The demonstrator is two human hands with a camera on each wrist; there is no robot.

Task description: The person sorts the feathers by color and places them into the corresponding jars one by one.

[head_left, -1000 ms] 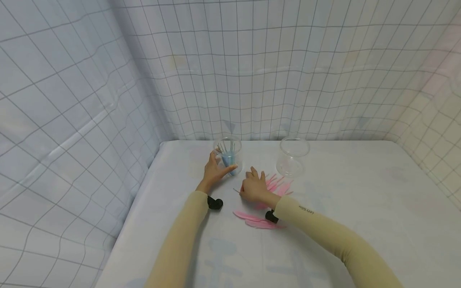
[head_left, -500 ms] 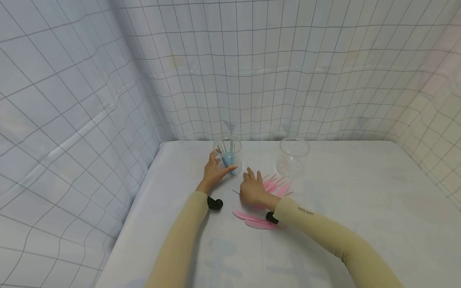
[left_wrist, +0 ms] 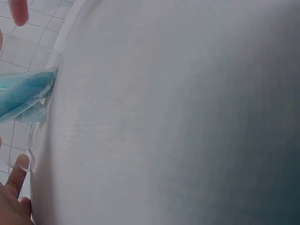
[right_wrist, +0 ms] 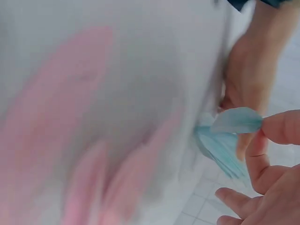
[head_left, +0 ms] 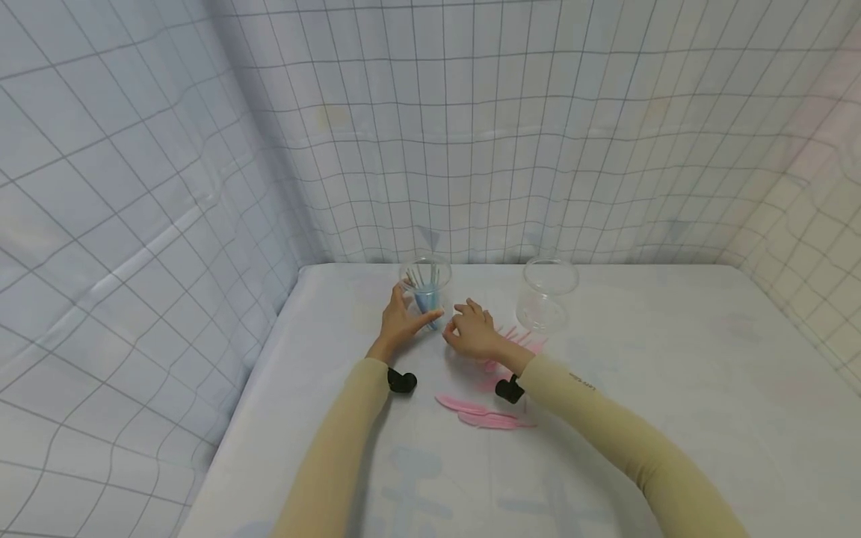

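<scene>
My left hand [head_left: 397, 325] holds a clear plastic jar [head_left: 445, 290] from its left side, thumb across the front. Blue feathers [head_left: 427, 299] stand in that jar, quills up; the left wrist view shows the blue feathers [left_wrist: 28, 91] through its wall. Just right of the jar, my right hand [head_left: 473, 332] pinches a single blue feather [right_wrist: 236, 120] between thumb and index finger, other fingers spread. Pink feathers [head_left: 514, 336] lie on the table partly behind the right hand and wrist. Nearer the front lie more pink feathers [head_left: 471, 406].
A second clear jar [head_left: 550, 291] stands to the right, near the table's back edge. A white cloth covers the table [head_left: 659, 373]. Gridded white curtains [head_left: 498, 149] hang behind and at both sides.
My right hand has risen from the table and moved away from me toward the jar, now with the blue feather pinched. The left hand and jar have stayed in place.
</scene>
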